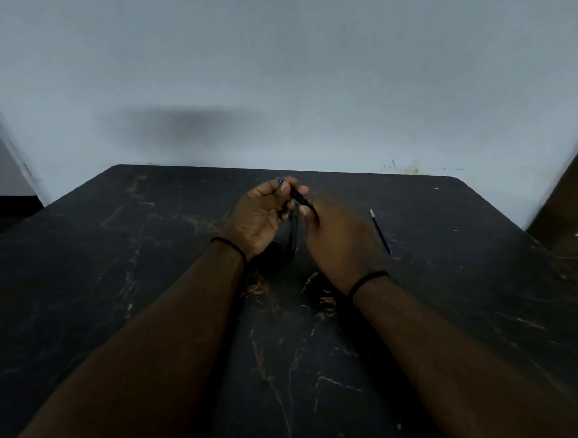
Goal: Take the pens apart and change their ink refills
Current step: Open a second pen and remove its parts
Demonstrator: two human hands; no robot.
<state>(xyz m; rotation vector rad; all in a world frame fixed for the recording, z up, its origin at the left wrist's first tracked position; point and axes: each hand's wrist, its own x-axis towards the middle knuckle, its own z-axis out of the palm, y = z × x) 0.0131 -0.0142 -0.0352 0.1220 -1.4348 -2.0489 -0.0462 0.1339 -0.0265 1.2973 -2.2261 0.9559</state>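
Both hands meet over the middle of the dark marble table (150, 258). A black pen (298, 197) with a blue tip at its far end runs slanted between them. My left hand (259, 216) pinches its far end, and my right hand (340, 239) grips its near end. A second dark pen piece (293, 230) hangs or lies just below the hands; which hand holds it, if any, is hidden. A loose blue ink refill (380, 231) with a silver tip lies on the table to the right of my right hand.
A pale wall stands right behind the table's far edge. A brown wooden piece (565, 206) rises at the right edge. Black bands circle both wrists.
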